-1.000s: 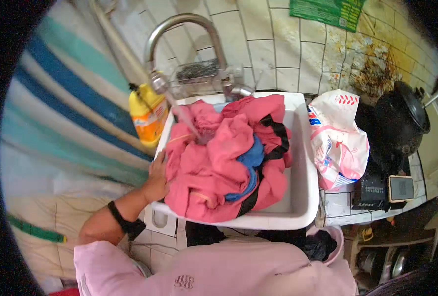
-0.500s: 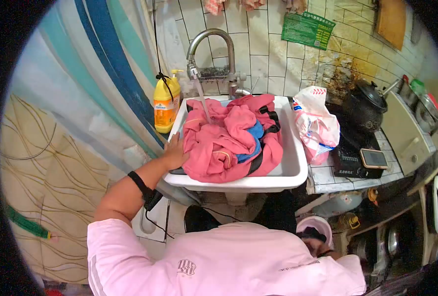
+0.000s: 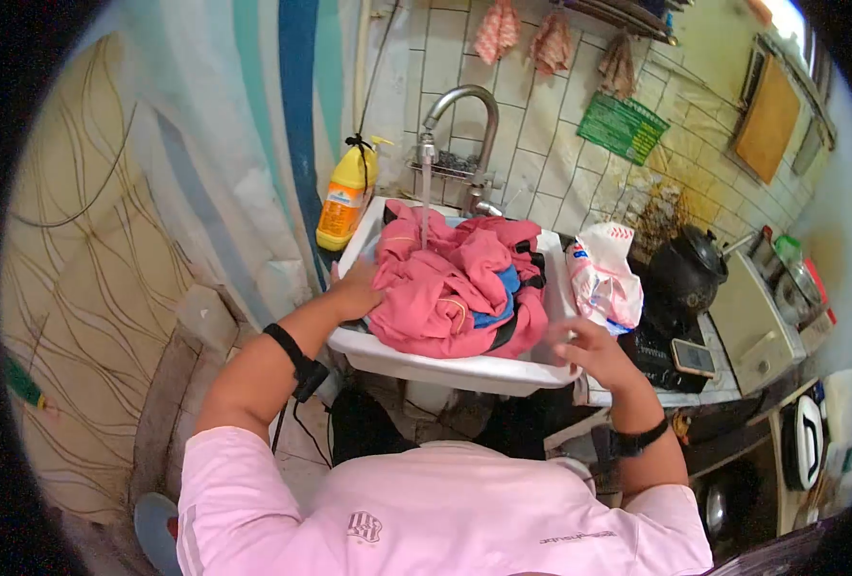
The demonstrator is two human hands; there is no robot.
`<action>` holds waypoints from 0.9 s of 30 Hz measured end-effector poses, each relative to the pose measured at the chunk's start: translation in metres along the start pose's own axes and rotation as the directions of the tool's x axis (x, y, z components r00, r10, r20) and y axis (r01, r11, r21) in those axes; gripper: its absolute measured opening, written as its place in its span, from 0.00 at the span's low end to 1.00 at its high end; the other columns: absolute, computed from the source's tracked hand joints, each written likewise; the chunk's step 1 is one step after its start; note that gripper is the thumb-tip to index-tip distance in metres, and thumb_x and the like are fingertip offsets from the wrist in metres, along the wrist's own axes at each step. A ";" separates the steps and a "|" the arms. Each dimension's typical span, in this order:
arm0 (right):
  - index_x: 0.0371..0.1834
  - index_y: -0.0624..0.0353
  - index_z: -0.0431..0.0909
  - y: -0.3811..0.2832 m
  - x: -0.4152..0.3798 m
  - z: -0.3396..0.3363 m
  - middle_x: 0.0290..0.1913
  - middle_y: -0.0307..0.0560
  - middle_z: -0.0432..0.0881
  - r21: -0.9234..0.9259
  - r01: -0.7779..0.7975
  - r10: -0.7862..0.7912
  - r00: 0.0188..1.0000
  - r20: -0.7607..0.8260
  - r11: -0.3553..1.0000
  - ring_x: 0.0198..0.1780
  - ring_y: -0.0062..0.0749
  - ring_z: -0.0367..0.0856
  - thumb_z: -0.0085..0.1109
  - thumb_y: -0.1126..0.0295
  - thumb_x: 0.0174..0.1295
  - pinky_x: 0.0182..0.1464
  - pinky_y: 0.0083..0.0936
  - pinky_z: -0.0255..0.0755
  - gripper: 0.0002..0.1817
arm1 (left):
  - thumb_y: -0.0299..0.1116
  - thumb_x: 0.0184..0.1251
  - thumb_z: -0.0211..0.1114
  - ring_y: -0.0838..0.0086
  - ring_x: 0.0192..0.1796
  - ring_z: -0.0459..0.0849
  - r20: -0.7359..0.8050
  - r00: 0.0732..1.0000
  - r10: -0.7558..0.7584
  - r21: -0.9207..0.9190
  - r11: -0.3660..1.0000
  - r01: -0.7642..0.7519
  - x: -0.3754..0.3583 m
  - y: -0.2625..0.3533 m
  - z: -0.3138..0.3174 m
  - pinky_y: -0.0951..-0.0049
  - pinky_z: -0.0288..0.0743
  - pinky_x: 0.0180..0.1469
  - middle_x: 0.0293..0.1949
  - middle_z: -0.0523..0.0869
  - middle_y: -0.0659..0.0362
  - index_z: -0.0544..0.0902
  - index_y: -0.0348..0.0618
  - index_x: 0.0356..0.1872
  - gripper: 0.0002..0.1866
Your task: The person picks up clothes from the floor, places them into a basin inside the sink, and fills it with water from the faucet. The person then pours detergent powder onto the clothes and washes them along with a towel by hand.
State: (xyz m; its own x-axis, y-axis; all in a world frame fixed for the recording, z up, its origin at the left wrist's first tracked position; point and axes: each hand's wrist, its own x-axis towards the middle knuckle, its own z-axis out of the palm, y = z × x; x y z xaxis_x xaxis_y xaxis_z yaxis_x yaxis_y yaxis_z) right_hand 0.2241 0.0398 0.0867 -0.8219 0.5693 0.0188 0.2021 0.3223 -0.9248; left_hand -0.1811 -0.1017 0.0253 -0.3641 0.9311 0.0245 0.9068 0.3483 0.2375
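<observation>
A pink garment (image 3: pixel 436 307) with blue and black parts lies bunched in the white sink (image 3: pixel 445 372), heaped above its front rim. Water runs onto it from the curved metal faucet (image 3: pixel 488 125). My left hand (image 3: pixel 357 291) rests at the garment's left side with fingers stretched out against the cloth, partly blurred. Over the sink's right front corner is my right hand (image 3: pixel 587 348), apart from the cloth. Its fingers are spread and hold nothing; motion smears them a little.
A yellow pump bottle (image 3: pixel 347 197) stands at the sink's left back corner. To the right are a crumpled white-and-red plastic bag (image 3: pixel 606 278), a phone (image 3: pixel 693 358) on a black stove and a dark pot (image 3: pixel 687 274). A striped curtain (image 3: pixel 296 144) hangs on the left.
My right hand has risen from low beside the body to the sink's right front corner. My left hand stays by the garment. The view has shifted and tilted.
</observation>
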 end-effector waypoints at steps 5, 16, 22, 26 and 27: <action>0.66 0.59 0.62 0.024 0.108 0.021 0.59 0.63 0.69 -0.641 0.279 -0.322 0.945 0.051 0.715 0.60 0.51 0.69 0.65 0.56 0.54 0.60 0.37 0.65 0.38 | 0.41 0.63 0.56 0.50 0.55 0.74 -0.159 0.969 0.189 -0.297 0.927 -0.229 0.009 -0.011 0.018 0.46 0.58 0.61 0.48 0.79 0.47 0.75 0.40 0.50 0.19; 0.68 0.56 0.53 0.036 0.203 0.073 0.65 0.70 0.58 -0.768 0.347 -0.237 0.937 0.258 0.539 0.56 0.61 0.72 0.60 0.62 0.53 0.57 0.43 0.69 0.39 | 0.59 0.60 0.56 0.53 0.75 0.40 0.147 0.973 0.180 0.065 0.979 -0.191 -0.033 0.090 -0.062 0.52 0.39 0.73 0.74 0.41 0.49 0.56 0.48 0.71 0.42; 0.63 0.51 0.66 0.069 0.268 0.074 0.64 0.62 0.64 -0.797 0.575 0.123 0.791 0.599 0.186 0.56 0.61 0.72 0.61 0.53 0.49 0.56 0.41 0.70 0.35 | 0.66 0.56 0.55 0.52 0.72 0.53 0.169 0.913 0.372 0.069 0.919 -0.388 0.059 0.054 0.003 0.51 0.49 0.70 0.69 0.58 0.44 0.63 0.45 0.67 0.44; 0.38 0.59 0.82 0.064 0.275 0.073 0.45 0.59 0.81 -0.807 0.480 0.073 0.843 0.533 0.343 0.46 0.50 0.81 0.64 0.56 0.41 0.49 0.41 0.73 0.23 | 0.61 0.62 0.52 0.50 0.62 0.70 0.304 0.888 0.344 -0.049 0.937 -0.346 0.091 0.038 0.017 0.56 0.62 0.64 0.57 0.74 0.42 0.72 0.42 0.59 0.35; 0.38 0.59 0.82 0.059 0.276 0.073 0.44 0.59 0.82 -0.781 0.505 0.073 0.821 0.566 0.367 0.44 0.50 0.81 0.66 0.56 0.38 0.47 0.41 0.74 0.24 | 0.59 0.64 0.51 0.49 0.58 0.74 0.257 0.877 0.407 -0.025 0.910 -0.415 0.097 0.032 0.022 0.57 0.65 0.62 0.54 0.78 0.42 0.74 0.42 0.56 0.32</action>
State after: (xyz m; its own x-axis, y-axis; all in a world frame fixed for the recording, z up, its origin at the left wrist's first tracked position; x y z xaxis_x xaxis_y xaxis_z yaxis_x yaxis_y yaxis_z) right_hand -0.0300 0.1607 0.0095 -0.9616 0.0634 -0.2672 0.0750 0.9966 -0.0333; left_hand -0.1827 0.0025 0.0141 0.1042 0.9858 -0.1318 0.9705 -0.0718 0.2303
